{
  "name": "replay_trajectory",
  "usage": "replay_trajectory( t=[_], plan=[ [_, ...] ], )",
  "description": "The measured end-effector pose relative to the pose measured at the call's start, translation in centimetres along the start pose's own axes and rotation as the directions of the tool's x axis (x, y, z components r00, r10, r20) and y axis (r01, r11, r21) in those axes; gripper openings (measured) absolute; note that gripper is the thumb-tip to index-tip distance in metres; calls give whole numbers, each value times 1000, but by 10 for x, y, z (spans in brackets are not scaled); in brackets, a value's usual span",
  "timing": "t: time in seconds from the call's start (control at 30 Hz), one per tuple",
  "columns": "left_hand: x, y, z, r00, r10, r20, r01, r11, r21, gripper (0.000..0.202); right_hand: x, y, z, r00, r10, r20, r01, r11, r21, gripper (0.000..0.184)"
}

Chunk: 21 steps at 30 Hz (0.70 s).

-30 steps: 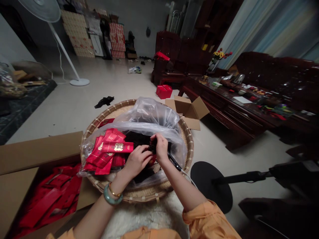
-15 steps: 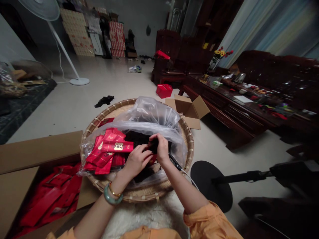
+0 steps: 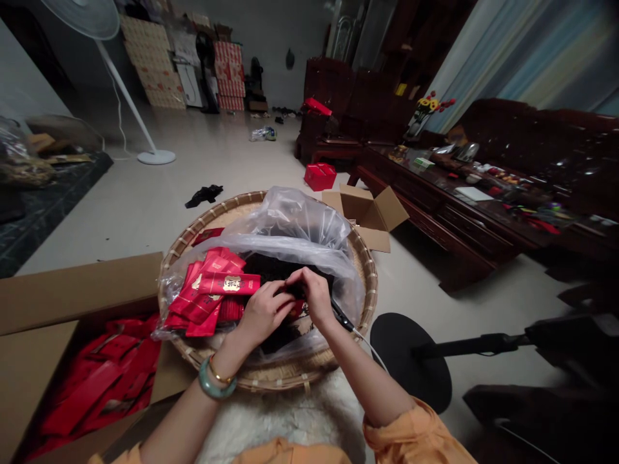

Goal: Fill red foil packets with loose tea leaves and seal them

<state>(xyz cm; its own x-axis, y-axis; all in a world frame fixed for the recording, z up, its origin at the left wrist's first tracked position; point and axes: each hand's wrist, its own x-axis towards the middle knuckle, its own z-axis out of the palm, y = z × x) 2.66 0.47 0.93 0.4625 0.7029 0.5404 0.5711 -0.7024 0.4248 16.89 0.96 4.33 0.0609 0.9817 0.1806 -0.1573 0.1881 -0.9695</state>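
A round woven basket (image 3: 193,232) holds a clear plastic bag (image 3: 300,222) with dark loose material (image 3: 264,267) inside. Several red packets (image 3: 213,290) lie stacked on the bag's left side. My left hand (image 3: 264,316), with a green bangle on the wrist, and my right hand (image 3: 314,293) meet over the dark material. Both have fingers pinched together on a small dark thing between them that I cannot make out. A black tool with a white cord (image 3: 345,322) lies under my right wrist.
An open cardboard box (image 3: 72,361) of red packets sits at the left. A smaller open box (image 3: 367,212) lies beyond the basket. A black round stand base (image 3: 411,361) is at the right. A long dark wooden table (image 3: 464,200) and a white fan (image 3: 140,116) stand farther off.
My right hand has lowered slightly and both hands have closed in tighter over the dark material. The basket, bag and packets have not moved.
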Motion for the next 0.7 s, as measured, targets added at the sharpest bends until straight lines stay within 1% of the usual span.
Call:
replay_trajectory(
  t=[0.1, 0.17, 0.23, 0.33, 0.37, 0.43, 0.5, 0.53, 0.63, 0.7],
  plan=[
    [-1, -1, -1, 1000, 6, -7, -6, 1000, -4, 11, -9, 0, -5, 995, -84, 48, 88, 993, -75, 39],
    [-2, -1, -1, 1000, 9, -18, -9, 1000, -2, 11, -16, 0, -9, 985, -151, 78, 161, 975, -156, 35],
    [-3, -1, -2, 999, 17, -28, -17, 1000, -1, 11, -21, 0, -14, 966, -207, 154, 242, 933, -266, 31],
    [-4, 0, -3, 999, 41, -35, -41, 999, 6, 12, -25, -4, -21, 917, -255, 306, 366, 844, -392, 33],
    [-5, 0, -4, 998, 46, -36, -46, 999, 11, 11, -25, -5, -23, 903, -270, 333, 397, 821, -411, 34],
    [-5, 1, -5, 998, 49, -38, -49, 999, 21, 11, -25, -8, -27, 897, -301, 323, 423, 796, -434, 35],
    [-6, 2, -6, 998, 52, -38, -51, 998, 28, 11, -25, -10, -29, 904, -316, 287, 420, 781, -463, 31],
    [-7, 2, -6, 998, 56, -41, -54, 998, 31, 11, -25, -10, -30, 904, -313, 291, 422, 765, -486, 28],
    [-8, 1, -7, 997, 65, -52, -62, 997, 47, 13, -27, -9, -31, 877, -277, 392, 466, 686, -558, 17],
    [-9, 1, -7, 996, 65, -57, -62, 997, 53, 14, -29, -6, -31, 858, -260, 443, 496, 643, -584, 13]
  ],
)
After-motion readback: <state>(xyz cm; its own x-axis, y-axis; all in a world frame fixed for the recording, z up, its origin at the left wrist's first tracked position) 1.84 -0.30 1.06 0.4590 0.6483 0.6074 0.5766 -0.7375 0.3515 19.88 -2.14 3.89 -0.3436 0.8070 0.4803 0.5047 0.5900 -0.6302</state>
